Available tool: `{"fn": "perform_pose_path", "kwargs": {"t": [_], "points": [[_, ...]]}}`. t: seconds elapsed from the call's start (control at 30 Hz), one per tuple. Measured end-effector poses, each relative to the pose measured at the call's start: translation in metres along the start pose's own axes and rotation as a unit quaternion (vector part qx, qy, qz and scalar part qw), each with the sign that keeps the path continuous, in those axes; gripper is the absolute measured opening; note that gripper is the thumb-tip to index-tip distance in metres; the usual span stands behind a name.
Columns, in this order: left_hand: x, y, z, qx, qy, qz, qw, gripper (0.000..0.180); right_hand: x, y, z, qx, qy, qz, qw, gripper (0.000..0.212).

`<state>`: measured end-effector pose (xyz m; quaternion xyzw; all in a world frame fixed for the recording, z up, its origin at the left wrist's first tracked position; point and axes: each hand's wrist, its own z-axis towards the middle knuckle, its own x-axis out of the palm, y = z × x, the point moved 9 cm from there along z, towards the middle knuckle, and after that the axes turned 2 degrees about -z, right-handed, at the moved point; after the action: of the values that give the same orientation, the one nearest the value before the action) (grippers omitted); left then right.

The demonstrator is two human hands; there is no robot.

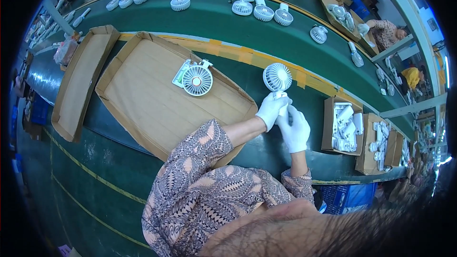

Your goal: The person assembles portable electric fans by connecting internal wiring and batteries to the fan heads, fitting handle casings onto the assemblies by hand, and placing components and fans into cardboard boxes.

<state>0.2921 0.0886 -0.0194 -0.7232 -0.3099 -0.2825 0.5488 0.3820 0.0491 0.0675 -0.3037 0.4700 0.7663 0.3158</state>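
Both my hands wear white gloves and meet at the handle of a white handheld fan, its round grille pointing away from me. My left hand is closed around the upper handle, just under the fan head. Lower down, my right hand grips the handle's other end, and the fingers hide most of it. To the left, another fan lies in a shallow cardboard tray; a flat white piece with a green part shows beside its head.
Beyond an orange-taped edge, a green conveyor belt carries several white fans. An open box of white plastic parts stands at right, beside another parts box. A narrow cardboard tray lies far left. Other people work across the belt.
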Motion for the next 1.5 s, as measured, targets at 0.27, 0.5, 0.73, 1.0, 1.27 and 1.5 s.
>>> {"fn": "perform_pose_path", "kwargs": {"t": [0.27, 0.5, 0.73, 1.0, 1.27, 1.5], "points": [[0.019, -0.012, -0.004, 0.067, 0.059, 0.153, 0.984, 0.022, 0.061, -0.052, -0.019, 0.261, 0.123, 0.598, 0.748, 0.032], [0.029, -0.011, -0.007, 0.095, 0.071, 0.251, 0.961, 0.033, 0.060, -0.029, -0.021, 0.214, 0.194, 0.715, 0.636, 0.049], [0.040, -0.021, -0.017, 0.103, 0.077, 0.267, 0.955, 0.039, 0.053, -0.030, -0.023, 0.201, 0.187, 0.693, 0.667, 0.051], [0.029, -0.010, -0.011, 0.054, 0.076, 0.191, 0.977, 0.039, 0.064, -0.038, -0.026, 0.199, 0.185, 0.703, 0.657, 0.047], [0.045, -0.009, -0.014, 0.067, 0.117, 0.182, 0.974, 0.034, 0.055, -0.040, -0.025, 0.196, 0.183, 0.725, 0.634, 0.048], [0.066, -0.006, -0.026, -0.108, 0.222, 0.033, 0.969, 0.040, 0.056, -0.039, -0.040, 0.250, 0.214, 0.811, 0.484, 0.055]]}}
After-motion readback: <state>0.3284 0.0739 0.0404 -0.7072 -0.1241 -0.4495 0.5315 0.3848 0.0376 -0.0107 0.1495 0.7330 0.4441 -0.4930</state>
